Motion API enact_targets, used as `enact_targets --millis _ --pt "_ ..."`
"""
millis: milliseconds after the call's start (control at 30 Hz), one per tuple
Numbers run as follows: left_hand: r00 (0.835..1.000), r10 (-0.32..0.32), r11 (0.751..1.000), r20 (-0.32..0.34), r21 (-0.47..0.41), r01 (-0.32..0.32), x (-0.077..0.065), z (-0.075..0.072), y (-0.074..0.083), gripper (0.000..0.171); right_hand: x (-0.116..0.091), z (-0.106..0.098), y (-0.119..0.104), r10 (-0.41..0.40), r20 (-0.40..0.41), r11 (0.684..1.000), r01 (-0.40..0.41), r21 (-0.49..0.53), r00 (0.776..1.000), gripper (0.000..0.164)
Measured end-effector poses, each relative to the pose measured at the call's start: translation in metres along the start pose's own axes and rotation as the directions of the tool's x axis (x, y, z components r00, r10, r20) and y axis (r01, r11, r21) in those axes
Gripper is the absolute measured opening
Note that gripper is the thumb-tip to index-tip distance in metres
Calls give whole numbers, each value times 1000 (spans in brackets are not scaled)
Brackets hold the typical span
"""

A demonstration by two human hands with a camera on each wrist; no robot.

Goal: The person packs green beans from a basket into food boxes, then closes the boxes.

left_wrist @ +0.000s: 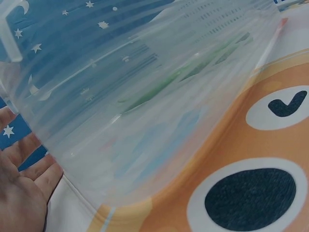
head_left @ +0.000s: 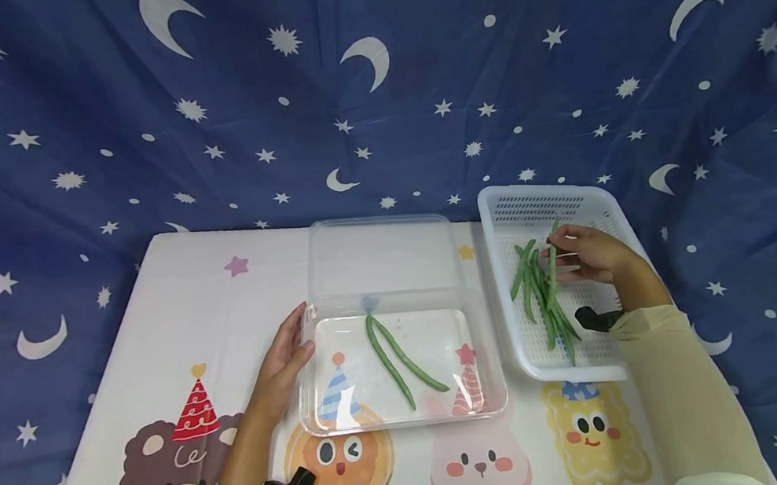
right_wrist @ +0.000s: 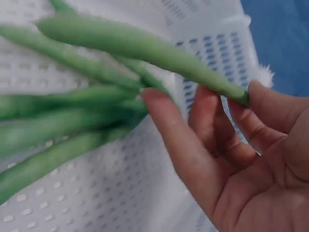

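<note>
Over the white basket [head_left: 531, 362], my right hand [head_left: 592, 256] pinches a green bean [right_wrist: 145, 50] by one end between thumb and fingertips. Several more green beans [head_left: 529, 283] lie in a loose bunch in that basket, just below and left of the hand. My left hand [head_left: 286, 364] rests with extended fingers against the left side of a clear plastic box [head_left: 407, 421]. Two green beans [head_left: 392, 361] lie inside the box, close at their far ends and spread apart toward the near side. In the left wrist view they show blurred through the box wall.
The box's clear lid [head_left: 383, 255] lies folded back behind it. The basket stands to the right of the box. A white tablecloth [head_left: 223, 291] with cartoon prints covers the table, and a blue star-and-moon curtain [head_left: 402, 99] hangs behind it.
</note>
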State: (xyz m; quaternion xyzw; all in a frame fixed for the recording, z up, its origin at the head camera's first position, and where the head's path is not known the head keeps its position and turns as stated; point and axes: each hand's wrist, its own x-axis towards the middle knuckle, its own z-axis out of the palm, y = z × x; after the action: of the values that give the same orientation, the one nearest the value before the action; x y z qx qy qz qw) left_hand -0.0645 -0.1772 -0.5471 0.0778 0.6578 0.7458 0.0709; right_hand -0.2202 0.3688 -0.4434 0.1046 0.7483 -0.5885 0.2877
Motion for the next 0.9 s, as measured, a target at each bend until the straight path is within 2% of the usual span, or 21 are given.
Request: enact_targets --millis 100,267,500,700,900 --pt "1000 -2 1000 0 6 2 0 -1 -1 63 -4 7 -6 -41 -5 998 41 -44 999 26" --pt "1000 2 1000 8 4 -2 0 -1 -2 63 -16 20 -18 -86 -21 992 84 -95 996 25" --pt "1000 6 1000 3 11 -6 3 0 -1 63 -38 50 -38 -156 17 979 157 -133 988 32" --pt "1000 -4 1000 -4 11 4 1 0 -3 63 -57 77 -46 -167 79 983 172 -71 983 33" --pt "1000 6 1000 1 10 -7 2 0 -2 62 -69 102 -43 -226 150 974 221 50 962 37"
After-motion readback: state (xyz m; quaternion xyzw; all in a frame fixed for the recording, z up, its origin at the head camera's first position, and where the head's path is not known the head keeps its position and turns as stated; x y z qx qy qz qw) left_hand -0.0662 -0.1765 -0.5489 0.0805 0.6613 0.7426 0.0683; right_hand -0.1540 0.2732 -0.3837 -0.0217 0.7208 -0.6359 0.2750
